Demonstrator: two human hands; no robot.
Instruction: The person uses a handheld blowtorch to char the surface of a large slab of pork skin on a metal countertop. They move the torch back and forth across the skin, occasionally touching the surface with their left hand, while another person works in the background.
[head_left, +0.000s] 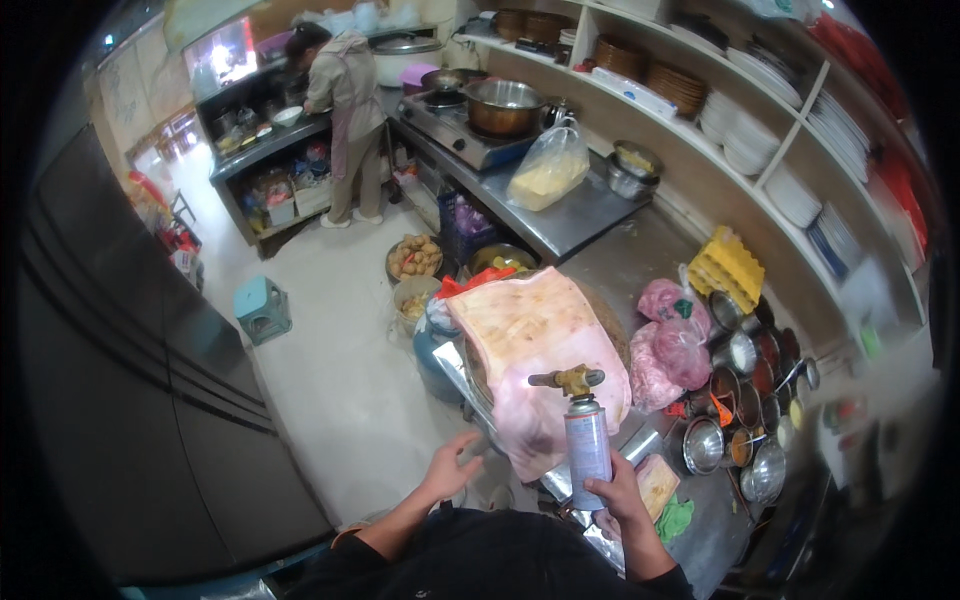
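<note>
My right hand (619, 487) is closed around the lower part of a butane canister (587, 450), held upright in the picture. A brass torch head (576, 380) is fitted on the canister, its nozzle pointing left over the meat, with a pale glow at the tip. Beneath it a large slab of pale pink meat with skin (540, 330) lies on a round board (611, 326), its upper part yellowish and browned. My left hand (454, 469) is held in the air left of the slab's lower edge, fingers apart, with nothing in it.
Bags of pink meat (679, 341) and metal seasoning bowls (705, 444) stand to the right. A smaller meat piece (655, 484) lies beside a green cloth (675, 517). A blue gas cylinder (436, 360) and a turquoise stool (262, 309) are left. Another person (352, 112) stands at the far counter.
</note>
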